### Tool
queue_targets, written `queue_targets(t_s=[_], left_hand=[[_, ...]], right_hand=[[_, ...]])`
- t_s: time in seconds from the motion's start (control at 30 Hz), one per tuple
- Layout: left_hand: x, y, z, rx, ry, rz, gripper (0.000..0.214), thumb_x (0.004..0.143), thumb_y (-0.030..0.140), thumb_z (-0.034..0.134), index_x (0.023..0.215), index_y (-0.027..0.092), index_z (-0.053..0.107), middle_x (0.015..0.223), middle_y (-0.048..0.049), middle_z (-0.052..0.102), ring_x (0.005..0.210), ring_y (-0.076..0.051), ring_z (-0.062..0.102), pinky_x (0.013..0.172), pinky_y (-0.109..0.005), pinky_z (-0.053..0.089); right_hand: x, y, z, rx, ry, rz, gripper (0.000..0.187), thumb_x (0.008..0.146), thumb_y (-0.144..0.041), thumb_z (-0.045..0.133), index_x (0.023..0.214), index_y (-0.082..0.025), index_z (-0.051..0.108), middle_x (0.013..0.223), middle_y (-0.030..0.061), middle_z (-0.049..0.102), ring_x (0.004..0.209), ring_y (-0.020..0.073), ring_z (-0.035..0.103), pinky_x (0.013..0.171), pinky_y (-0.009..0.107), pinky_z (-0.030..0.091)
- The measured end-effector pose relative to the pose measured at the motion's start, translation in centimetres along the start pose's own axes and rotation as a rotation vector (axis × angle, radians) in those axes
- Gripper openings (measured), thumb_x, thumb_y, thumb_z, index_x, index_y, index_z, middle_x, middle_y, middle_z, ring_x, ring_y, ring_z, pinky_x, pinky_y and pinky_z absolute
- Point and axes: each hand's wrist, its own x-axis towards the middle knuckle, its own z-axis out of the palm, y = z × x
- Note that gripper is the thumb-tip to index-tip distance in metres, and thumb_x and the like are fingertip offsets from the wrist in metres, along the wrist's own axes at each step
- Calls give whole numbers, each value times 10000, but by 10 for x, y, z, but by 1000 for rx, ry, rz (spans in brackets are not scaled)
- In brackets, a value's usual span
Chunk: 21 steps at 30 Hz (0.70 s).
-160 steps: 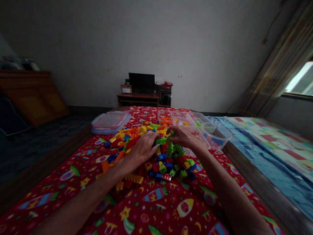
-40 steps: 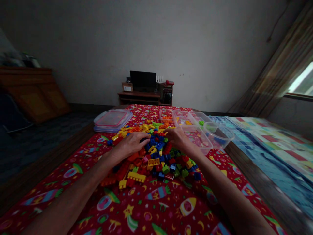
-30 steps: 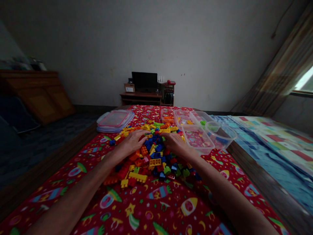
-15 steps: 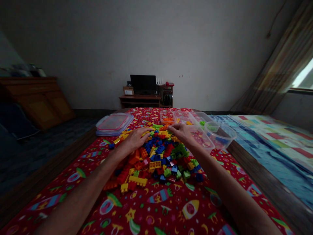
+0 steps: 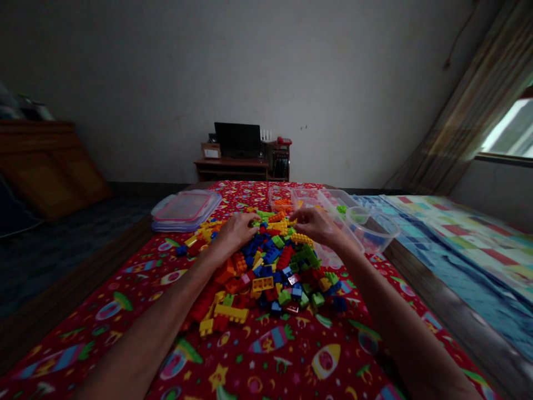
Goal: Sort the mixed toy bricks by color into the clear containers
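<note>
A heap of coloured plastic bricks [image 5: 266,266] lies on a red patterned cloth [image 5: 270,355]. My left hand [image 5: 236,229] rests on the far left of the heap, fingers curled down among yellow and blue bricks. My right hand [image 5: 316,224] lies on the far right of the heap beside a yellow brick [image 5: 302,239], fingers bent. What the fingers grip, if anything, is hidden in the dim light. Both forearms reach in from the bottom of the view.
Clear plastic tubs [image 5: 328,201] with a few bricks and a round clear bowl [image 5: 372,228] stand right of the heap. Stacked lids [image 5: 185,208] lie at the left. A wooden edge and a blue patterned mat [image 5: 458,250] are to the right.
Both hands have slid from the middle of the heap to its far side and drawn slightly apart. Bricks have been spread; more blue and green ones show in the centre.
</note>
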Motion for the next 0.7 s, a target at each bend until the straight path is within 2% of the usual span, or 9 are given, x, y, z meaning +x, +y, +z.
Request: queue_targets(t_s=[0.13, 0.2, 0.27, 0.4, 0.5, 0.57, 0.7], left_hand=[[-5, 14, -11, -82, 40, 93, 364, 778, 179, 528, 1115, 190, 662, 1006, -63, 673, 865, -203, 634, 835, -322, 502], [-8, 22, -6, -99, 0, 184, 350, 782, 157, 532, 1105, 187, 663, 981, -62, 643, 876, -195, 617, 843, -322, 500], [-13, 29, 4, -106, -39, 278, 302, 800, 153, 551, 1076, 194, 667, 985, -62, 615, 924, -198, 601, 870, -329, 493], [-20, 34, 24, -111, -31, 361, 225, 836, 164, 574, 1047, 174, 651, 1018, -84, 594, 966, -216, 590, 884, -350, 491], [-21, 34, 29, -104, -27, 338, 215, 844, 160, 568, 1042, 143, 650, 1012, -107, 626, 969, -232, 604, 894, -367, 488], [-19, 35, 26, -128, -24, 286, 231, 818, 152, 591, 1039, 157, 659, 1032, -100, 657, 997, -240, 612, 922, -376, 477], [-12, 35, 13, -318, 9, 79, 355, 735, 165, 646, 1087, 212, 660, 1048, -47, 698, 981, -229, 634, 901, -359, 487]], right_hand=[[-16, -12, -13, -512, -161, 4, 167, 748, -152, 557, 743, -146, 724, 678, 82, 646, 595, 144, 544, 565, 269, 353], [-24, -20, -13, -693, -219, 15, 178, 782, -183, 558, 747, -138, 727, 707, 131, 660, 645, 190, 590, 588, 295, 374], [-30, -26, -10, -785, -250, 19, 193, 807, -192, 550, 841, -133, 730, 785, 167, 675, 728, 241, 624, 614, 317, 397], [-40, -26, 2, -798, -312, 10, 258, 835, -141, 506, 1020, -158, 684, 983, 162, 682, 876, 273, 633, 660, 331, 424], [-43, -19, 7, -748, -253, -41, 285, 838, -120, 505, 1076, -188, 644, 1087, 122, 667, 960, 241, 612, 707, 300, 420], [-42, -14, 7, -702, -195, -64, 286, 831, -131, 524, 1092, -185, 629, 1071, 113, 669, 948, 223, 606, 707, 282, 411], [-35, -7, 3, -517, -62, -127, 267, 827, -198, 558, 1077, -139, 628, 951, 105, 670, 830, 188, 589, 684, 267, 391]])
